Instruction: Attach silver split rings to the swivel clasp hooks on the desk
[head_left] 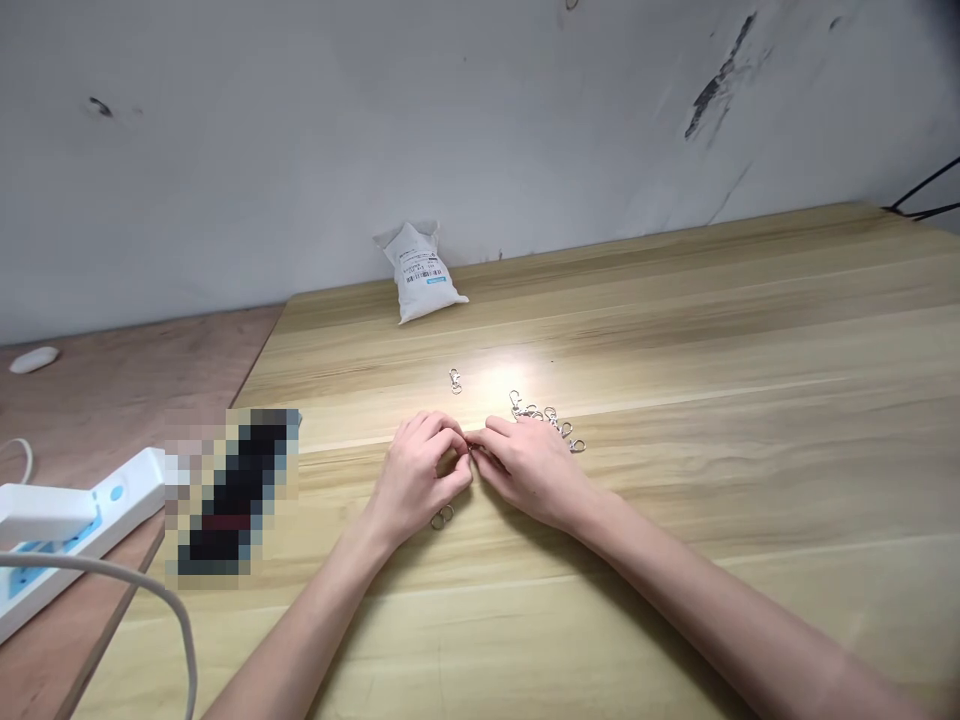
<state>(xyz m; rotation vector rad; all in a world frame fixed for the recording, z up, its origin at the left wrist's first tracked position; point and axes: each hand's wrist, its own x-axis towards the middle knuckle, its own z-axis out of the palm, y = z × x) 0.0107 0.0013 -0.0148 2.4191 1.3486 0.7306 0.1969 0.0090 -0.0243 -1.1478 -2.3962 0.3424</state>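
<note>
My left hand (424, 470) and my right hand (532, 465) meet over the wooden table, fingertips pinched together on a small item. Most of that item is hidden by the fingers; only a dark, thin bit shows between them. Two metal rings (442, 517) lie just below my left hand. Beyond the hands lies a single silver swivel clasp (455, 381). Several more silver clasps (551, 418) with rings are heaped behind my right hand, which partly covers them.
A white plastic package (426, 275) with a label stands at the table's back, near the wall. At left are a blurred-out dark object (236, 495), a white power strip (127, 500) with a plug, a grey cable (180, 620) and a white oval object (34, 360).
</note>
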